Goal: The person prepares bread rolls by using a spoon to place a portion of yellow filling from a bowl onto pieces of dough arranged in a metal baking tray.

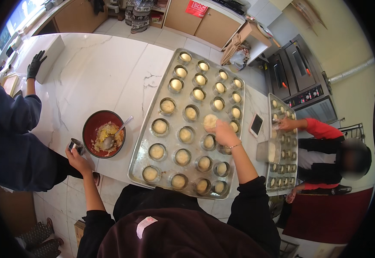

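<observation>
My left hand point(79, 162) is closed around a small metal ring mould point(78, 146), held beside a dark red bowl point(93, 122). Inside the bowl a metal spoon point(109, 142) rests in a yellowish chopped filling point(109, 130). In front of me, a large metal tray point(173, 124) carries rows of ring moulds, each with a round of pale dough. Those in the nearer rows look wider and flatter; the far and right ones are smoother balls. Over the tray, my right hand point(227, 134) grips a flattened dough piece point(210, 122) by its edge; the fingertips are partly hidden.
A phone point(256, 124) lies right of the tray. Beyond it, a co-worker in red sleeves point(321, 129) reaches over a second filled tray point(293, 148) beside a square tub point(262, 151). At left, another person's gloved hand point(36, 64) rests on a white box point(52, 56). Ovens point(299, 73) stand behind.
</observation>
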A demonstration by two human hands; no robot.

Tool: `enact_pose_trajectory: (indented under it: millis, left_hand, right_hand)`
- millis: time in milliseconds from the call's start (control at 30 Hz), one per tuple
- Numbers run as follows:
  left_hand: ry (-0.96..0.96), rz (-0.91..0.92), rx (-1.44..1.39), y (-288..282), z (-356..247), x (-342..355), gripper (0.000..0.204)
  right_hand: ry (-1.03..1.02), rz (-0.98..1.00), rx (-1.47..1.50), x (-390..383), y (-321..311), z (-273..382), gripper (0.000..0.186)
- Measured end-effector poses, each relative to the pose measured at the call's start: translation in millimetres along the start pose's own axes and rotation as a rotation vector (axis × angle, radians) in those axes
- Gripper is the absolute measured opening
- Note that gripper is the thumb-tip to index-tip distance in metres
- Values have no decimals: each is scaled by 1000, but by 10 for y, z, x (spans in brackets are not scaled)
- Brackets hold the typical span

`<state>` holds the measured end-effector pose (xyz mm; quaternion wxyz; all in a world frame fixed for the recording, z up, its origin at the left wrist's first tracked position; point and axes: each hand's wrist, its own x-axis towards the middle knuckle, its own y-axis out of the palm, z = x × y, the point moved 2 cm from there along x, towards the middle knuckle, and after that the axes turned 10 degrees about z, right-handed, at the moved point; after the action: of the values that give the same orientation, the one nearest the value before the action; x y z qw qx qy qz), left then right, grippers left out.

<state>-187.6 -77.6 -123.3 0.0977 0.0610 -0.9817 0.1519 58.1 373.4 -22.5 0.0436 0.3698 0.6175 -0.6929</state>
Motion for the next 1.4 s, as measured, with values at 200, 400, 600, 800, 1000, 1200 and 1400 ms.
enact_pose_trajectory:
  millis: [200,400,600,800,1000,1200,1400]
  left_hand:
    - [20,-38,45,2,-73,-20,28]
    - [47,-77,163,10,-35,1,28]
    - [55,-98,162,44,-83,35,31]
    - [62,-104,187,-4,-14,77,32]
    - [67,-105,170,-9,36,93,29]
    - [15,-113,95,-42,173,121,30]
    - [9,-90,91,-53,185,130,31]
  right_hand:
    - [-64,-24,179,-26,2,-170,43]
    - [-24,-28,86,-154,143,-199,42]
    - [-46,-68,-74,-127,134,-262,39]
    - [-76,-74,-87,-127,129,-325,39]
    - [-49,-3,-78,-113,105,-440,44]
    - [-18,-4,-67,-146,41,-405,42]
    - [-22,-129,-13,-52,39,-490,26]
